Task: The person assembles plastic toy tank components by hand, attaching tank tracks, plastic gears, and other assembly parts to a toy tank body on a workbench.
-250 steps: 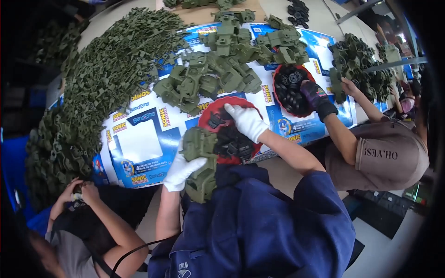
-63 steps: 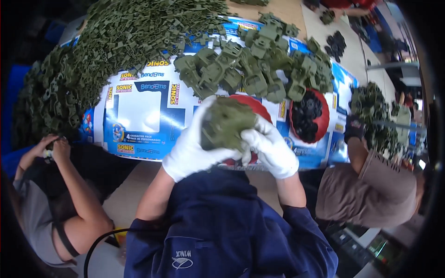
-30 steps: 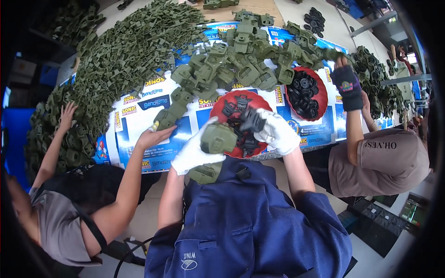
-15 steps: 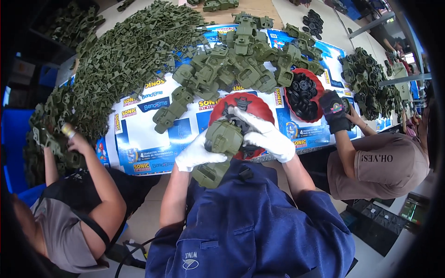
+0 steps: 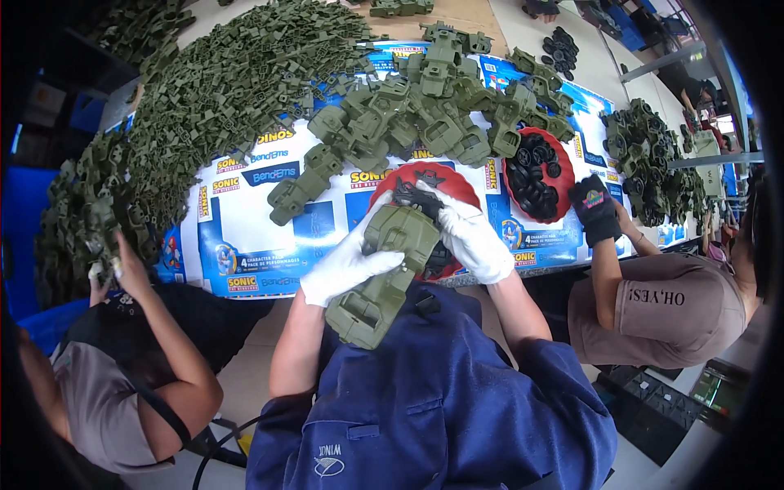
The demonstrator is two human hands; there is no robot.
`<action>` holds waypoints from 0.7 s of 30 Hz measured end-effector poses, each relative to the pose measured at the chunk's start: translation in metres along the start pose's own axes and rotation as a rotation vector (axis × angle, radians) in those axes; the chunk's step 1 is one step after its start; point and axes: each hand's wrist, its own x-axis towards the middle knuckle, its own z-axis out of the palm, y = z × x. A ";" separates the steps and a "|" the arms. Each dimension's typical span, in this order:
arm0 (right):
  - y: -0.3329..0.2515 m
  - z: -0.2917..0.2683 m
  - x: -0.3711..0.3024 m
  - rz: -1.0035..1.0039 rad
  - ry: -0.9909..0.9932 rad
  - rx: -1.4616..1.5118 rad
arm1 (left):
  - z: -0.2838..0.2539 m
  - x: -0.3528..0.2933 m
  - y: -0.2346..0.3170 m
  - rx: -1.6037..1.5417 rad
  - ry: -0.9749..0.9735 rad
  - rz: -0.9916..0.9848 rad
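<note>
In front of my chest my white-gloved left hand (image 5: 347, 265) grips a green plastic toy vehicle body (image 5: 366, 310), fingers along its side. My right hand (image 5: 478, 241), gloved in white too, is closed at the far end of the body. Its fingertips pinch a dark grey plastic part (image 5: 418, 196) against that end; how the two fit together is hidden. Just behind and below my hands sits a red scalloped bowl (image 5: 464, 186) with more dark parts in it, mostly covered by my hands and the toy.
Several assembled green vehicle bodies (image 5: 445, 135) lie beyond the bowl. A heap of small green parts (image 5: 237, 90) spreads to the left. Right of centre, another red bowl (image 5: 562, 184) holds black wheels (image 5: 535, 184). Co-workers work on both sides, one with a black-gloved hand (image 5: 594, 208).
The toy vehicle body has turned and straightened, showing more of its length. My right fingers have shifted onto the dark part at its far end. Co-workers' hands have moved slightly.
</note>
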 end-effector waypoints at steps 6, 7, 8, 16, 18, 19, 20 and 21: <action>0.003 -0.012 -0.003 -0.169 -0.044 -0.323 | 0.007 -0.001 0.010 -0.094 0.006 -0.129; -0.002 -0.012 -0.006 -0.096 -0.040 -0.385 | 0.007 -0.002 0.011 -0.095 0.009 -0.130; -0.005 -0.012 -0.007 -0.023 -0.036 -0.447 | 0.007 -0.002 0.011 -0.077 0.004 -0.121; -0.009 -0.014 -0.003 -0.092 -0.127 -0.472 | 0.004 -0.003 -0.003 -0.175 -0.016 -0.133; -0.013 -0.018 0.001 -0.088 -0.131 -0.487 | 0.008 -0.002 -0.004 -0.204 0.015 -0.115; -0.018 -0.026 0.007 -0.209 -0.208 -0.725 | 0.012 -0.001 -0.004 -0.233 0.046 -0.097; -0.021 -0.031 0.011 -0.332 -0.285 -0.963 | 0.016 0.002 -0.010 -0.230 0.049 -0.094; -0.018 -0.020 0.010 -0.337 -0.289 -0.962 | 0.020 0.007 -0.020 -0.163 0.135 0.002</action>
